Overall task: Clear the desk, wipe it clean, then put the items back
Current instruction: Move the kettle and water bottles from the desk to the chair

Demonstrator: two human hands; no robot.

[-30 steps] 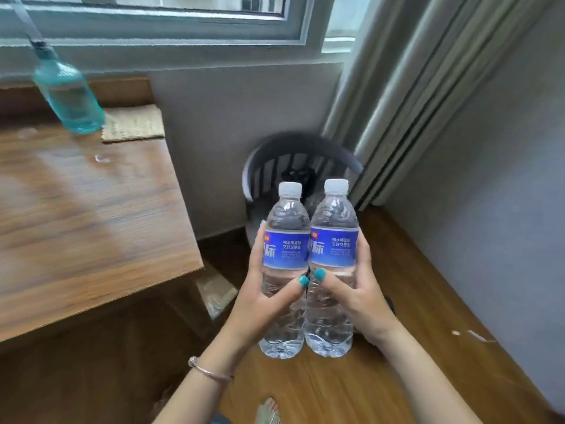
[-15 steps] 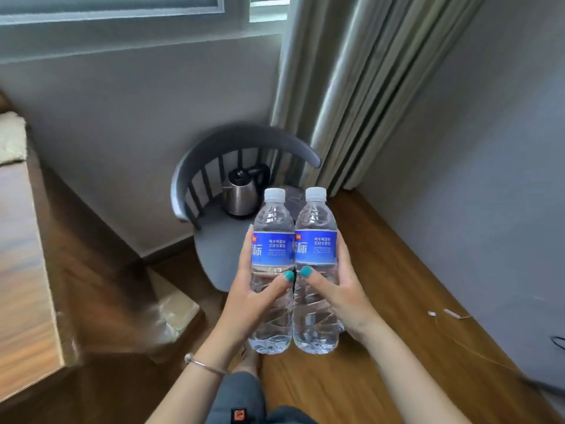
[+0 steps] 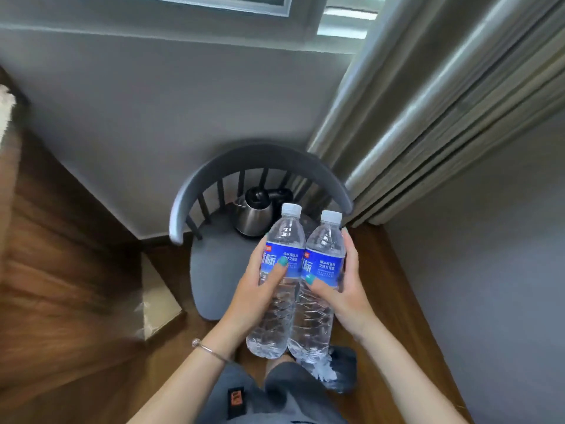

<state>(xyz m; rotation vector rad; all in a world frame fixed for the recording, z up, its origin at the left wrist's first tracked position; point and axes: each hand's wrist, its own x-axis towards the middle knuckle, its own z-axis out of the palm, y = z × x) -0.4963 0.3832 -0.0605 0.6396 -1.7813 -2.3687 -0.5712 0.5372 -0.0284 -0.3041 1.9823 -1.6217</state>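
Bottles: two clear water bottles, left bottle (image 3: 279,280) and right bottle (image 3: 319,286), upright, side by side and touching, held above the chair seat's front edge.
Desk edge: wooden desk (image 3: 9,185) at 9 o'clock, well apart from the hands.
Open room: bare grey seat of the chair (image 3: 214,270) at 10 o'clock from the bottles; kettle (image 3: 255,215) at their 12 o'clock.
Left hand (image 3: 255,289): fingers wrapped round the left bottle.
Right hand (image 3: 342,289): fingers wrapped round the right bottle.
Wall side: curtain (image 3: 428,117) at 1 o'clock.
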